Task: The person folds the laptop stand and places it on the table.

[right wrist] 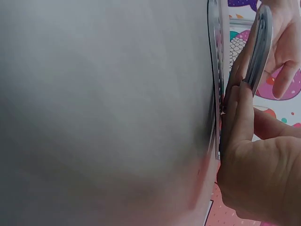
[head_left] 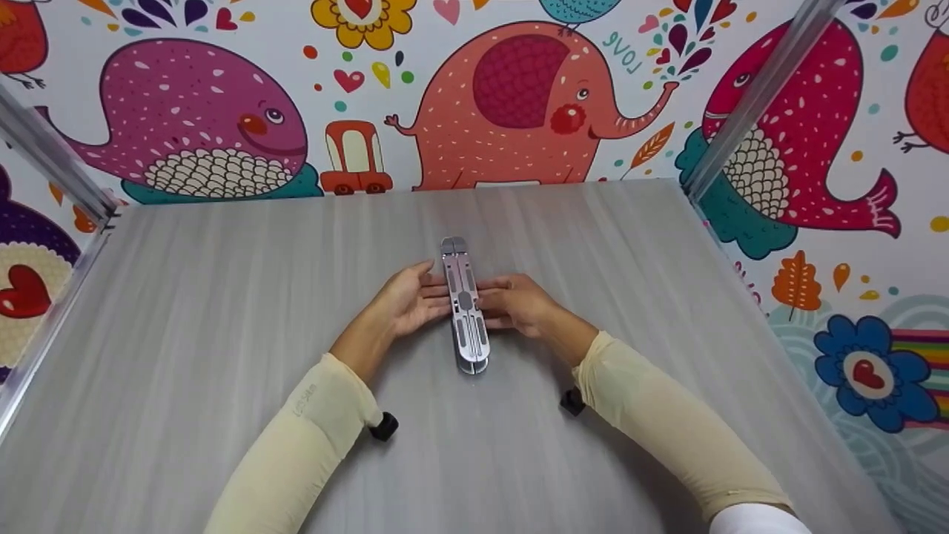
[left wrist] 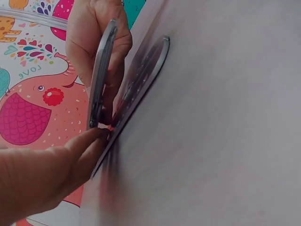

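A folding silver laptop stand [head_left: 465, 304] with grey pads lies near the middle of the table. In the left wrist view its two layers spread apart like a V, the lower layer [left wrist: 141, 92] on the table and the upper layer [left wrist: 101, 70] tilted up. My left hand [head_left: 413, 298] has straight fingers touching the stand's left edge, thumb apart. From the right side my right hand [head_left: 521, 302] pinches the edge; in the right wrist view its fingers [right wrist: 242, 113] reach the gap between the layers. The stand hides some fingertips.
The grey wood-grain table [head_left: 222, 297] extends around the stand. Behind it stands a wall with printed animals [head_left: 511, 156], and metal frame posts [head_left: 764, 96] rise at the back corners. A small black piece [head_left: 384, 426] is attached at each sleeve.
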Demonstrator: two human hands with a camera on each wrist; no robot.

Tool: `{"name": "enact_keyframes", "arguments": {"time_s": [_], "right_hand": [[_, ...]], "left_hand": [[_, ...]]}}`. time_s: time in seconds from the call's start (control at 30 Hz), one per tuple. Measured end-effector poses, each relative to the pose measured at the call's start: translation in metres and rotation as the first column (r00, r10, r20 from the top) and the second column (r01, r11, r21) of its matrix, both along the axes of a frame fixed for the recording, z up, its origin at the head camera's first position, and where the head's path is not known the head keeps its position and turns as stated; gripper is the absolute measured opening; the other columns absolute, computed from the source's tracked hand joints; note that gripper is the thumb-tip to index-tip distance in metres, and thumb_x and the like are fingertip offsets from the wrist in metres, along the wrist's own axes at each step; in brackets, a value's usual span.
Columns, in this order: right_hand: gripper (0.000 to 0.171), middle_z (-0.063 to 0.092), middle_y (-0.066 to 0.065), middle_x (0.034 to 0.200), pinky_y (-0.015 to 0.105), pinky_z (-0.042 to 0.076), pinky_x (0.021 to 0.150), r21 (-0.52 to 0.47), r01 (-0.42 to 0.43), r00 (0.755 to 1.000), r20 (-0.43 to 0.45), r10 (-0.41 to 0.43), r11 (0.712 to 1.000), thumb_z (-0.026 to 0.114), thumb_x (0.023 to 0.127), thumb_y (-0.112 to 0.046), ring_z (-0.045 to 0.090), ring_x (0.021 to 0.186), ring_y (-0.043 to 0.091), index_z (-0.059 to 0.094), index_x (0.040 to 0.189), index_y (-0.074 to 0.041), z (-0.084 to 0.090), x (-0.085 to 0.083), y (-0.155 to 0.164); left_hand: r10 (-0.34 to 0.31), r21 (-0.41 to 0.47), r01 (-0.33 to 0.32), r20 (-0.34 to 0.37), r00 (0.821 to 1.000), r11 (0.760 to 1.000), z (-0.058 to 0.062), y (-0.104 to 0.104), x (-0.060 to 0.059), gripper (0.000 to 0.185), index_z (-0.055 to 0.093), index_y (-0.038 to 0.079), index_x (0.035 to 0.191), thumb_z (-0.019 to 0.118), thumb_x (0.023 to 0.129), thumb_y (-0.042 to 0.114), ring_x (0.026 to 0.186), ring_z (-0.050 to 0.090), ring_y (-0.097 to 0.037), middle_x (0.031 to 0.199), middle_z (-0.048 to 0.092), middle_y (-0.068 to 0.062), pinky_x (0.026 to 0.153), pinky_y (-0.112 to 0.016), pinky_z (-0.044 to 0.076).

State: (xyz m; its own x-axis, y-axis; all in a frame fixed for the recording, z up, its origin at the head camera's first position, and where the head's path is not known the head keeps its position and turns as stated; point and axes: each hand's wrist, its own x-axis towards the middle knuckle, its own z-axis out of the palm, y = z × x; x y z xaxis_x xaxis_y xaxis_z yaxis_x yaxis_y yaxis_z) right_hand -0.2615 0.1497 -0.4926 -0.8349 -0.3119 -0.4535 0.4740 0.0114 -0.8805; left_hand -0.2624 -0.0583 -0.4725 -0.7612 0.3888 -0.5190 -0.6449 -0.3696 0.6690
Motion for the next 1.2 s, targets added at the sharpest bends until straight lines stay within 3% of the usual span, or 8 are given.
{"name": "enact_keyframes", "arguments": {"time_s": [0.53, 0.73, 0.87, 0.93, 0.97, 1.1, 1.13, 1.2], "right_hand": [[0.060, 0.060, 0.026, 0.140, 0.040, 0.059, 0.091, 0.129, -0.109, 0.962, -0.236, 0.137, 0.986, 0.065, 0.088, 0.010, 0.068, 0.116, 0.031, 0.049, 0.146, 0.007, 0.002, 0.038, 0.007], [0.058, 0.070, 0.021, 0.126, 0.028, 0.059, 0.078, 0.340, -0.126, 0.891, -0.374, 0.257, 0.932, 0.074, 0.083, 0.005, 0.072, 0.108, 0.030, 0.059, 0.139, 0.002, 0.005, 0.057, 0.009], [0.055, 0.075, 0.015, 0.115, 0.030, 0.058, 0.077, 0.491, -0.102, 0.775, -0.505, 0.378, 0.865, 0.080, 0.080, 0.000, 0.073, 0.097, 0.026, 0.065, 0.133, -0.001, 0.004, 0.068, 0.011], [0.057, 0.076, 0.013, 0.113, 0.035, 0.058, 0.081, 0.587, -0.063, 0.678, -0.568, 0.466, 0.807, 0.084, 0.080, -0.006, 0.073, 0.094, 0.025, 0.064, 0.134, -0.003, 0.004, 0.075, 0.012], [0.059, 0.076, 0.012, 0.111, 0.038, 0.058, 0.080, 0.646, -0.026, 0.622, -0.587, 0.518, 0.763, 0.085, 0.081, -0.012, 0.072, 0.093, 0.025, 0.063, 0.136, -0.004, 0.004, 0.079, 0.013], [0.075, 0.075, 0.008, 0.107, 0.043, 0.057, 0.071, 0.841, 0.172, 0.408, -0.535, 0.740, 0.513, 0.083, 0.085, -0.040, 0.068, 0.092, 0.023, 0.053, 0.147, -0.011, 0.004, 0.096, 0.012], [0.078, 0.075, 0.007, 0.106, 0.043, 0.057, 0.068, 0.863, 0.231, 0.360, -0.504, 0.785, 0.449, 0.080, 0.086, -0.046, 0.067, 0.092, 0.024, 0.051, 0.149, -0.011, 0.003, 0.099, 0.012], [0.078, 0.074, 0.003, 0.109, 0.042, 0.057, 0.064, 0.876, 0.331, 0.277, -0.446, 0.851, 0.352, 0.073, 0.089, -0.053, 0.067, 0.093, 0.022, 0.050, 0.150, -0.011, 0.001, 0.102, 0.010]], "left_hand": [[0.071, -0.077, -0.085, -0.166, 0.984, 0.993, 0.011, 0.017, 0.036, 0.048, 0.034, -0.015, 0.147, 0.038, 0.107, 0.011, 0.144, 0.042, -0.036, 0.153, 0.038, -0.028, 0.122, -0.040, 0.034], [-0.002, -0.148, -0.031, -0.214, 0.977, 0.989, 0.008, 0.018, 0.051, 0.046, 0.038, -0.017, 0.144, 0.041, 0.106, 0.010, 0.146, 0.041, -0.033, 0.151, 0.042, -0.027, 0.123, -0.043, 0.032], [-0.124, -0.329, 0.020, -0.299, 0.946, 0.944, 0.005, 0.018, 0.063, 0.043, 0.047, -0.015, 0.139, 0.046, 0.104, 0.011, 0.132, 0.053, -0.029, 0.141, 0.055, -0.023, 0.115, -0.043, 0.042], [-0.276, -0.511, 0.040, -0.395, 0.876, 0.859, 0.003, 0.018, 0.071, 0.043, 0.053, -0.010, 0.137, 0.053, 0.100, 0.011, 0.123, 0.058, -0.027, 0.134, 0.062, -0.019, 0.110, -0.043, 0.045], [-0.373, -0.605, 0.036, -0.442, 0.816, 0.796, 0.002, 0.017, 0.075, 0.043, 0.056, -0.009, 0.136, 0.057, 0.098, 0.010, 0.119, 0.060, -0.028, 0.130, 0.064, -0.019, 0.107, -0.043, 0.047], [-0.731, -0.891, -0.160, -0.443, 0.519, 0.425, 0.002, 0.017, 0.093, 0.056, 0.056, -0.004, 0.138, 0.073, 0.088, 0.014, 0.123, 0.059, -0.042, 0.131, 0.064, -0.025, 0.103, -0.056, 0.048], [-0.780, -0.917, -0.206, -0.398, 0.482, 0.341, 0.003, 0.019, 0.097, 0.061, 0.053, -0.005, 0.140, 0.074, 0.087, 0.015, 0.126, 0.056, -0.047, 0.134, 0.061, -0.027, 0.101, -0.062, 0.047], [-0.835, -0.943, -0.269, -0.305, 0.458, 0.197, 0.005, 0.023, 0.104, 0.069, 0.048, -0.004, 0.146, 0.076, 0.088, 0.020, 0.131, 0.051, -0.052, 0.139, 0.057, -0.030, 0.099, -0.072, 0.044]]}}
